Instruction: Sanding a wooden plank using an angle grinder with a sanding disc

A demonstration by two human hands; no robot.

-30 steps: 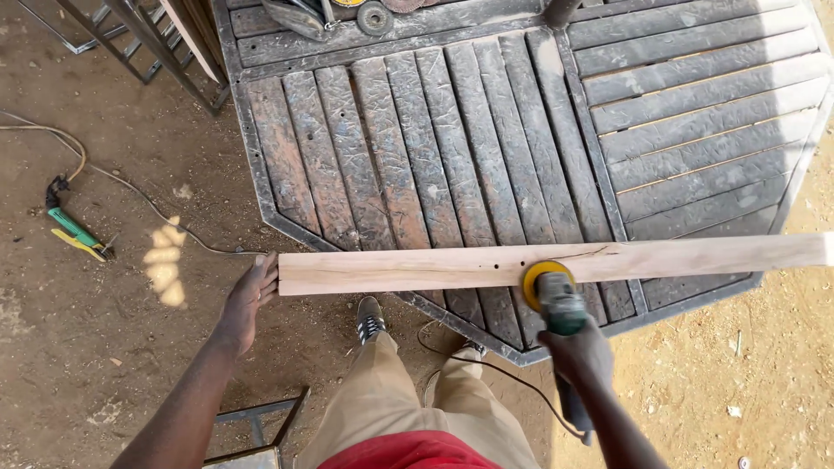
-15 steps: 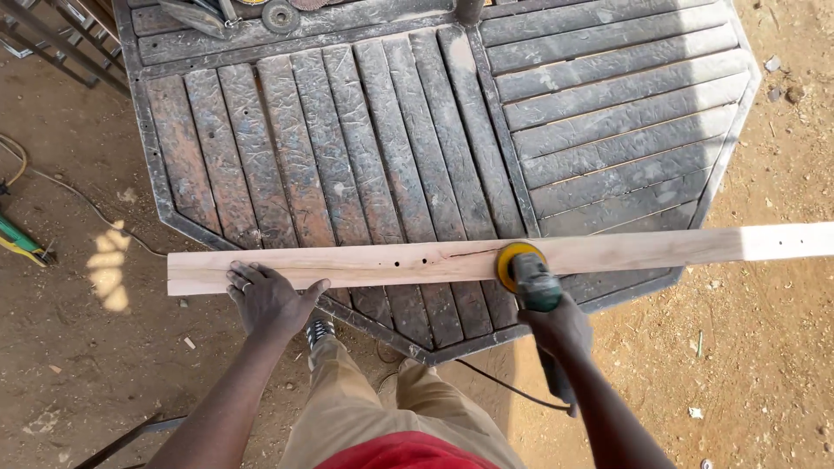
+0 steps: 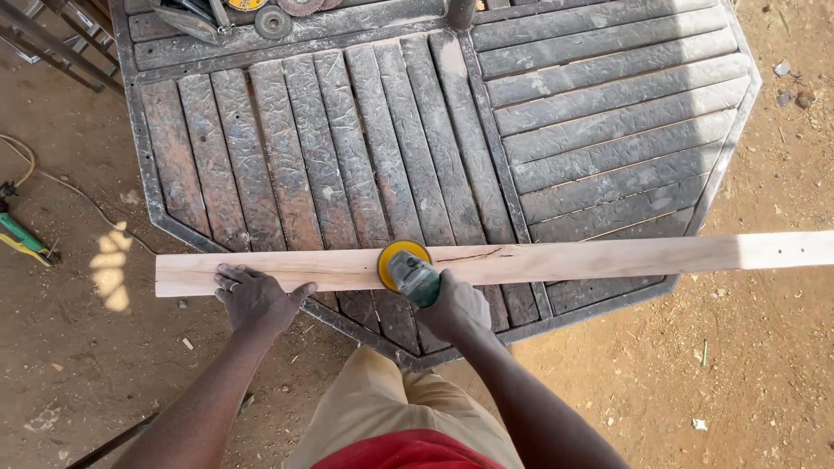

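A long pale wooden plank (image 3: 608, 258) lies across the near edge of a dark slatted octagonal table (image 3: 365, 156). My left hand (image 3: 254, 298) presses flat on the plank near its left end. My right hand (image 3: 452, 306) grips a green angle grinder (image 3: 413, 278) whose yellow sanding disc (image 3: 398, 259) rests on the plank's top face, left of a thin dark crack in the wood. The plank's right end sticks out over the ground beyond the table.
Sanding discs and tools (image 3: 261, 16) lie at the table's far edge. A green and yellow tool (image 3: 24, 241) with a cable lies on the dirt at the left. Metal frames (image 3: 52, 43) stand at the top left. My legs stand against the table.
The grinder has slid left along the plank toward my left hand, which stays pressed near the plank's left end. The view has shifted a little.
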